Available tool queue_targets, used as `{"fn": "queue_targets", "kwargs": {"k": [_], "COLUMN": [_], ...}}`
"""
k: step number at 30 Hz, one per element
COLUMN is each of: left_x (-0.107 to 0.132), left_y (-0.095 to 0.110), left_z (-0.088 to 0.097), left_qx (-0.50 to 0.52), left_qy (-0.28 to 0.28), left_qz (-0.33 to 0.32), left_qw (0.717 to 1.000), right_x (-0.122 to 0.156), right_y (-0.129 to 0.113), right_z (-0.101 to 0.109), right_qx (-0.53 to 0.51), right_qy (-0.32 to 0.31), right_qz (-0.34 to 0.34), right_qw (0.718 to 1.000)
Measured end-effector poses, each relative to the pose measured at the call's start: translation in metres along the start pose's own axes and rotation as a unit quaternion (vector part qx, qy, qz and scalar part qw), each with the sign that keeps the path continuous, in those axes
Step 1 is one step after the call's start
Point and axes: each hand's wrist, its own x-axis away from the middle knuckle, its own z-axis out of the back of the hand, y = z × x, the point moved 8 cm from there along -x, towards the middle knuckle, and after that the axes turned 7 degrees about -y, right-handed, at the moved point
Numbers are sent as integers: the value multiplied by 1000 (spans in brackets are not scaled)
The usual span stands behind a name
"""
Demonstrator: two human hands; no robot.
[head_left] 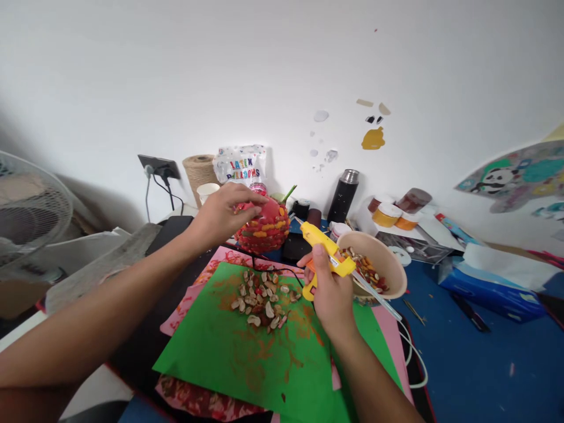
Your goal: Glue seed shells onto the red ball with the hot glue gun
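Gluing, apparently: right hand point(331, 291) grips the glue gun point(324, 244), left hand point(222, 214) at the red ball point(267, 229), finger pinch unclear; next needs steady aim.

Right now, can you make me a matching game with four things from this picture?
Things:
1. glue gun
2. red ball
3. shell pieces
4. flask

Places or colours:
A. nearest the left hand
B. black, with a silvery cap
C. yellow, held in the right hand
D. heaped on the green sheet

Right pairs: 1-C, 2-A, 3-D, 4-B.
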Motion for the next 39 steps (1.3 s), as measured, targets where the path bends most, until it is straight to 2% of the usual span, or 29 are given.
{"fn": "queue_targets", "kwargs": {"k": [4, 12, 22, 39], "left_x": [-20, -40, -44, -45], "left_y": [11, 26, 29, 27], "left_z": [-21, -39, -53, -61], "left_qx": [-148, -256, -317, -349], "left_qy": [-61, -117, -169, -181], "left_qz": [-37, -84, -101, -110], "left_qw": [986, 956, 928, 913], "right_x": [-1, -1, 0, 1], "right_y": [-5, -9, -18, -22], "right_z": [2, 5, 8, 6], "right_qx": [-22, -44, -29, -30], "right_qy": [6, 0, -12, -23], "right_qz": [20, 13, 59, 67], "right_qw": [1000, 999, 998, 997]}}
